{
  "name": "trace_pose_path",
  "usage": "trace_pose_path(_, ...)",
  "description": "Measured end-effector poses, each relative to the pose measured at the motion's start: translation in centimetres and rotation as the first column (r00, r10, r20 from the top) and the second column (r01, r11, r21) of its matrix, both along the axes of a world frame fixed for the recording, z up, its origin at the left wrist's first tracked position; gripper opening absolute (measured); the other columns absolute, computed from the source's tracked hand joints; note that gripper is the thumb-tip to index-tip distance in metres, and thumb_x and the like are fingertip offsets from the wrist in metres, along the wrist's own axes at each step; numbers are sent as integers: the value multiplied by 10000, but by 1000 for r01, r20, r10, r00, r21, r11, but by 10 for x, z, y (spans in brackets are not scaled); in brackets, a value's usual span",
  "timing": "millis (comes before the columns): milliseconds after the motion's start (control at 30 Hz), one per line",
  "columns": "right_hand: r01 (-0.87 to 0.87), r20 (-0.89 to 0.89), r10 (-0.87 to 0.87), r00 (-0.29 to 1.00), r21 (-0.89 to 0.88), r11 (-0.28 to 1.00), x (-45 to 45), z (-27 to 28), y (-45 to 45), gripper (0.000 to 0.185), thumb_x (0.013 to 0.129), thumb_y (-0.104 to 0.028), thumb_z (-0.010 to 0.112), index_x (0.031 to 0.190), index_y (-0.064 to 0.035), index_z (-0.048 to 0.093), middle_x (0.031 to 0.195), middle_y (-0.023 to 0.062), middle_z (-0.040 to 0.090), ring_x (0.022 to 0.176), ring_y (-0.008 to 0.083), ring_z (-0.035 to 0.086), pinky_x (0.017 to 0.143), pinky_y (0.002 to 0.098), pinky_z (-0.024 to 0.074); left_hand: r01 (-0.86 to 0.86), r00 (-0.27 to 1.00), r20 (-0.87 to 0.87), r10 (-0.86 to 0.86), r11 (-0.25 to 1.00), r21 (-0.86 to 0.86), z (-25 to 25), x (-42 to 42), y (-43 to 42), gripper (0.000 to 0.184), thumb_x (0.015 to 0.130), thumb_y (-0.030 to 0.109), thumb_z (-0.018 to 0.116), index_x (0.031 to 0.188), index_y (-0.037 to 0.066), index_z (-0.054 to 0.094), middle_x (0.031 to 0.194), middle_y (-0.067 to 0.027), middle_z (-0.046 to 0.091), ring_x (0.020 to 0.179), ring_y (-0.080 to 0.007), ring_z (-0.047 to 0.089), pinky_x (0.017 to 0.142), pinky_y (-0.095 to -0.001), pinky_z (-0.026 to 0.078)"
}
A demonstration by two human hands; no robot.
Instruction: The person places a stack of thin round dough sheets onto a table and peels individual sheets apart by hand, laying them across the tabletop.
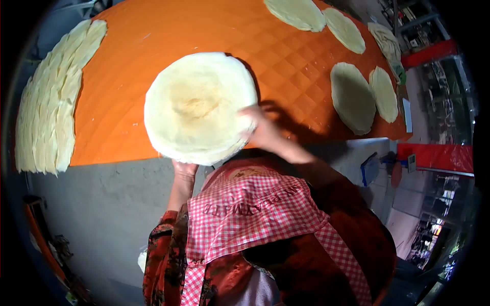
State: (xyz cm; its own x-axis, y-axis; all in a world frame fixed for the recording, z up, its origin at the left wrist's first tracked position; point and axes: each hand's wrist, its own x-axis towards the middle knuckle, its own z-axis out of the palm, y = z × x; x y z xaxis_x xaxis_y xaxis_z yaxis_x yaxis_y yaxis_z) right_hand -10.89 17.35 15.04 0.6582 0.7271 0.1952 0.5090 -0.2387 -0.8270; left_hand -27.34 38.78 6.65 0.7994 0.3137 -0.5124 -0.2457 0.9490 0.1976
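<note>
A thick stack of round, pale flatbreads (196, 102), browned a little in the middle of the top one, is held up in front of my apron over the table's near edge. My left hand (185, 168) supports it from below, with the fingers hidden under the stack. At the right rim, my right hand (258, 127) has its fingertips over the edge of the bread; it is somewhat blurred. Whether it grips one bread or several cannot be made out.
An orange quilted cloth (117, 102) covers the table. Overlapping rows of flatbreads (51, 107) lie at its left end. Several single flatbreads (352, 97) are spread on the right side. A crumpled pale cloth (386, 46) lies at the far right edge.
</note>
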Motion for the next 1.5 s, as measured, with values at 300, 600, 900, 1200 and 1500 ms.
trace_pose_path(300, -243, 221, 324, 920, -329, 913, -90, 57, 161, 714, 691, -299, 711, 1314, -113, 413, 1357, 118, 362, 1231, 334, 360, 998, 484, 363, -35, 993, 119, 22, 993, 110, 56, -27, 83, 713, 903, 623, 373, 1364, 80, 394, 1380, -132, 445, 1260, -317, 423, 1057, -450, 354)
trace_pose_path(600, -349, -81, 355, 931, -477, 806, -110, 35, 229, 458, 761, -207, 615, 1147, 30, 544, 956, 237, 637, 886, 363, 632, 795, 431, 495, -167, 986, 51, 159, 961, 222, 31, -71, 107, 862, 843, 732, 330, 1435, 107, 284, 1455, -113, 344, 1304, -325, 363, 1080, -466, 316)
trace_pose_path(900, -401, -255, 315, 914, -469, 787, -79, 18, 231, 292, 806, -229, 641, 1007, -18, 634, 865, 175, 667, 791, 255, 647, 715, 373, 489, -22, 998, -49, 38, 957, 289, 11, -92, 104, 591, 854, 304, 643, 1333, 42, 415, 1295, -109, 518, 1186, -272, 501, 1001, -430, 420)
trace_pose_path(1200, 42, 115, -27, 993, -129, 991, -42, -15, 244, 164, 713, -71, 617, 865, -37, 672, 886, 186, 670, 791, 289, 644, 723, 417, 488, 10, 987, -153, 43, 944, 330, 11, -92, 102, 587, 823, 207, 551, 1363, 46, 387, 1346, -137, 473, 1222, -333, 465, 993, -522, 416)
trace_pose_path(1500, 483, -657, -197, 728, 287, 827, 211, 101, -41, 296, 744, -95, 567, 984, 70, 615, 858, 120, 658, 738, 206, 653, 667, 330, 542, 18, 995, -102, 10, 963, 269, 7, -97, 103, 531, 887, 293, 504, 1369, 105, 385, 1326, -100, 498, 1192, -320, 495, 955, -528, 437)
